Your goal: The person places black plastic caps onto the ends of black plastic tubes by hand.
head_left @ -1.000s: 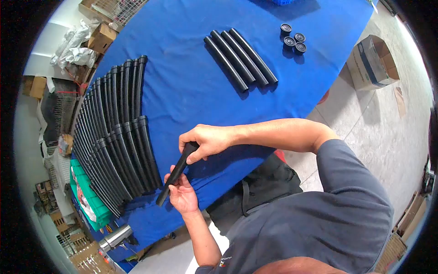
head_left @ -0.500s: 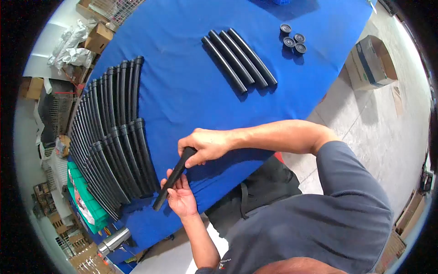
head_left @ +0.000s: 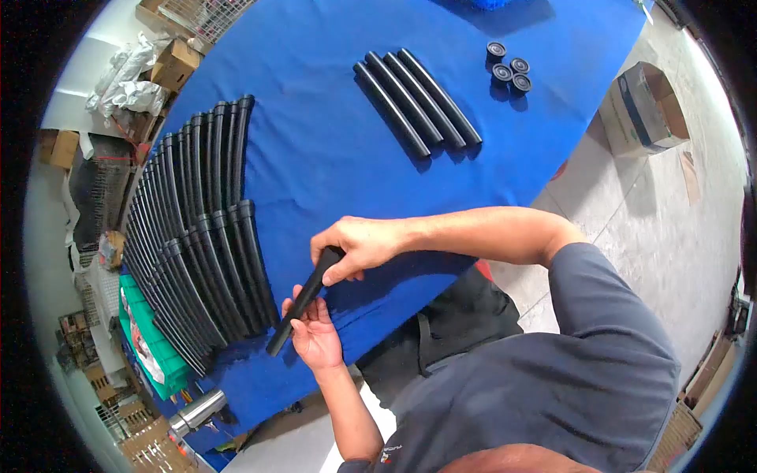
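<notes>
A black tube [head_left: 303,303] is held slanting above the blue cloth, its lower end pointing to the lower left. My right hand [head_left: 359,246] is wrapped round the upper end and hides it. Palm up, my left hand [head_left: 317,335] holds the tube lower down, thumb in front and fingers behind. To the left lie two rows of black capped tubes, an upper row [head_left: 189,165] and a lower row [head_left: 225,272]. Several plain black tubes [head_left: 418,102] lie side by side farther up the cloth. Near them sit several round black caps [head_left: 502,72].
The blue cloth [head_left: 315,158] covers the table. A green tray [head_left: 154,339] and a shiny metal cylinder [head_left: 199,411] are at its lower left edge. An open cardboard box [head_left: 646,110] stands on the floor to the right. Boxes and wire racks line the left side.
The view has shifted slightly. Both hands keep their hold on the tube, which stays at nearly the same slant.
</notes>
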The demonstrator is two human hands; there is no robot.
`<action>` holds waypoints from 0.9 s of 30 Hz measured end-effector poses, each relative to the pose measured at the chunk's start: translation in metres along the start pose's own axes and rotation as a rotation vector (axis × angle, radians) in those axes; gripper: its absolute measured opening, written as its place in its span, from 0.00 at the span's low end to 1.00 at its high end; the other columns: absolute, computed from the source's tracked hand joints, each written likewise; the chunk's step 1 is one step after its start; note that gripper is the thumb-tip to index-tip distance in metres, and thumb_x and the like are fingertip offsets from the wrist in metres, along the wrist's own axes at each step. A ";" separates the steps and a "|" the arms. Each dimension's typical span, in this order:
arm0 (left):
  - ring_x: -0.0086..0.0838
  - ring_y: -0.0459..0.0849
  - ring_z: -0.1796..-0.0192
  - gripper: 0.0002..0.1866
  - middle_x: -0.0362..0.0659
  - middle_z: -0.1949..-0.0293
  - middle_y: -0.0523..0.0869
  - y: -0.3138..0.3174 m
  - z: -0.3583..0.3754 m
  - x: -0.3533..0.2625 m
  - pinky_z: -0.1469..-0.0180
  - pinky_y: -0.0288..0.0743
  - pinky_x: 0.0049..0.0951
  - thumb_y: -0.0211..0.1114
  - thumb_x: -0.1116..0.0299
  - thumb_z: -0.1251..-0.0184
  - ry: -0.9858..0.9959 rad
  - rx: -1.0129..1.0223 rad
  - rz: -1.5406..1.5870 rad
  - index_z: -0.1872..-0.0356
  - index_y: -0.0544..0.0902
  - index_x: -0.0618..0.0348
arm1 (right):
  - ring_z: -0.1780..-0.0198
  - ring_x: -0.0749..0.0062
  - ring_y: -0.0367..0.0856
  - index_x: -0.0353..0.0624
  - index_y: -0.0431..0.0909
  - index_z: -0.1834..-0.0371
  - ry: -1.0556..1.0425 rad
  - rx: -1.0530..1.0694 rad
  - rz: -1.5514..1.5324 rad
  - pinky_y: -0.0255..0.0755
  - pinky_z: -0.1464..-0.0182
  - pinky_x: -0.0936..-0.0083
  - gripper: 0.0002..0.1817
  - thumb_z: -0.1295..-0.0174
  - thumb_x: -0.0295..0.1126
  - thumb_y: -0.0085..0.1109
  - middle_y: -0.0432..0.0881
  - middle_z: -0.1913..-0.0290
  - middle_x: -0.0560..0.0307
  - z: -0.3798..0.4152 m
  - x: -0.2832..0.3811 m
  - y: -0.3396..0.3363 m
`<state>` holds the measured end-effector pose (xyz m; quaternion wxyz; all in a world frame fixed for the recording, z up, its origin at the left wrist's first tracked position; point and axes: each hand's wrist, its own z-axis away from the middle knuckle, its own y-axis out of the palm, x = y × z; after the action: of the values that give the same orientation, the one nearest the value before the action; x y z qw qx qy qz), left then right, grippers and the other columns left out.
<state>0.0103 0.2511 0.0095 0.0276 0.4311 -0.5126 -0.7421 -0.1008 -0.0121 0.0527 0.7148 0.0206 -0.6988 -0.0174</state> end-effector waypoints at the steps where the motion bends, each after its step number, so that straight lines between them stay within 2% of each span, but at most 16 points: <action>1: 0.46 0.76 0.27 0.24 0.57 0.28 0.75 0.000 0.003 0.000 0.24 0.72 0.48 0.67 0.65 0.25 -0.010 -0.002 -0.019 0.31 0.75 0.58 | 0.74 0.73 0.84 0.38 0.79 0.51 -0.131 -0.017 0.068 0.77 0.70 0.72 0.18 0.35 0.40 0.71 0.84 0.73 0.60 -0.002 -0.006 0.000; 3: 0.46 0.76 0.28 0.24 0.57 0.28 0.74 0.001 0.001 0.000 0.24 0.73 0.48 0.66 0.65 0.24 -0.017 0.016 -0.051 0.31 0.74 0.58 | 0.75 0.73 0.84 0.37 0.79 0.51 -0.358 -0.100 0.280 0.77 0.70 0.72 0.18 0.34 0.40 0.70 0.84 0.73 0.59 -0.006 -0.011 0.001; 6: 0.46 0.77 0.28 0.24 0.58 0.28 0.74 0.002 -0.002 -0.001 0.24 0.72 0.49 0.65 0.64 0.23 -0.033 0.063 -0.048 0.31 0.74 0.59 | 0.74 0.72 0.84 0.38 0.80 0.52 0.034 -0.033 0.061 0.76 0.70 0.70 0.17 0.34 0.39 0.69 0.84 0.74 0.57 0.004 0.011 -0.001; 9: 0.46 0.76 0.27 0.25 0.58 0.27 0.73 0.007 -0.001 0.000 0.24 0.73 0.49 0.65 0.63 0.23 -0.022 0.027 -0.124 0.30 0.73 0.59 | 0.74 0.72 0.84 0.39 0.81 0.53 0.008 -0.016 0.091 0.76 0.69 0.69 0.17 0.34 0.40 0.70 0.84 0.74 0.57 -0.001 0.000 -0.002; 10: 0.46 0.75 0.27 0.25 0.58 0.26 0.73 0.005 -0.001 -0.001 0.24 0.72 0.49 0.66 0.63 0.24 -0.025 0.023 -0.122 0.31 0.74 0.59 | 0.74 0.72 0.85 0.39 0.82 0.53 -0.112 -0.036 0.138 0.77 0.70 0.70 0.17 0.35 0.41 0.70 0.85 0.74 0.56 -0.002 -0.005 -0.001; 11: 0.46 0.75 0.27 0.25 0.57 0.26 0.73 0.005 0.000 -0.001 0.24 0.72 0.49 0.66 0.63 0.24 -0.030 0.015 -0.107 0.31 0.74 0.59 | 0.73 0.72 0.85 0.39 0.82 0.53 -0.389 -0.142 0.318 0.78 0.70 0.71 0.17 0.35 0.40 0.71 0.85 0.73 0.56 -0.008 -0.024 0.000; 14: 0.47 0.75 0.26 0.24 0.57 0.26 0.72 0.004 0.003 -0.002 0.25 0.73 0.49 0.65 0.63 0.23 -0.032 -0.007 -0.064 0.31 0.74 0.59 | 0.73 0.72 0.85 0.39 0.81 0.52 -0.001 -0.058 0.064 0.78 0.70 0.71 0.18 0.36 0.40 0.72 0.85 0.72 0.56 0.003 0.006 -0.001; 17: 0.48 0.75 0.26 0.24 0.57 0.26 0.72 0.002 0.001 -0.001 0.25 0.73 0.49 0.65 0.63 0.23 -0.020 -0.014 -0.081 0.31 0.74 0.58 | 0.74 0.72 0.85 0.38 0.81 0.52 0.046 0.014 0.009 0.78 0.70 0.70 0.17 0.37 0.39 0.72 0.85 0.72 0.56 0.000 -0.002 -0.002; 19: 0.48 0.74 0.26 0.24 0.57 0.25 0.71 0.002 -0.005 -0.001 0.25 0.73 0.50 0.65 0.62 0.23 -0.034 0.018 -0.062 0.31 0.75 0.58 | 0.75 0.72 0.86 0.37 0.81 0.52 -0.304 -0.086 0.276 0.80 0.73 0.70 0.19 0.38 0.40 0.71 0.86 0.74 0.55 -0.008 -0.013 -0.002; 21: 0.49 0.74 0.26 0.24 0.58 0.25 0.71 0.001 -0.001 -0.002 0.25 0.73 0.50 0.65 0.63 0.23 -0.046 0.005 -0.052 0.31 0.74 0.58 | 0.74 0.72 0.87 0.36 0.81 0.50 -0.247 -0.068 0.213 0.81 0.72 0.71 0.22 0.38 0.42 0.73 0.86 0.73 0.54 -0.007 -0.018 -0.001; 23: 0.49 0.74 0.26 0.24 0.59 0.25 0.71 0.005 0.000 -0.001 0.25 0.73 0.51 0.66 0.63 0.23 -0.043 -0.017 -0.045 0.31 0.75 0.58 | 0.71 0.74 0.87 0.36 0.81 0.50 0.035 -0.021 0.002 0.80 0.70 0.73 0.22 0.36 0.43 0.73 0.87 0.69 0.54 0.003 0.006 -0.003; 24: 0.50 0.74 0.26 0.24 0.60 0.26 0.72 0.001 -0.001 -0.002 0.25 0.72 0.53 0.66 0.64 0.24 -0.047 0.015 -0.078 0.31 0.75 0.58 | 0.69 0.75 0.87 0.34 0.81 0.49 0.079 -0.007 -0.050 0.81 0.70 0.75 0.23 0.34 0.45 0.72 0.88 0.67 0.54 0.001 0.004 -0.003; 26: 0.51 0.74 0.26 0.25 0.59 0.26 0.72 0.004 0.001 -0.001 0.24 0.71 0.54 0.67 0.64 0.25 -0.061 0.017 -0.081 0.31 0.75 0.59 | 0.71 0.76 0.86 0.35 0.82 0.53 0.032 -0.008 -0.019 0.80 0.69 0.76 0.18 0.31 0.41 0.70 0.86 0.69 0.55 -0.004 -0.007 -0.001; 27: 0.52 0.73 0.25 0.26 0.59 0.26 0.72 0.002 -0.001 -0.001 0.24 0.70 0.54 0.66 0.64 0.24 -0.056 0.035 -0.085 0.30 0.74 0.60 | 0.71 0.78 0.85 0.37 0.82 0.54 -0.042 -0.046 0.094 0.78 0.69 0.76 0.16 0.32 0.39 0.70 0.85 0.71 0.58 -0.003 -0.005 -0.002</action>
<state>0.0112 0.2499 0.0115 -0.0258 0.4320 -0.5075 -0.7451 -0.0975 -0.0140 0.0475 0.7002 -0.0292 -0.7133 -0.0002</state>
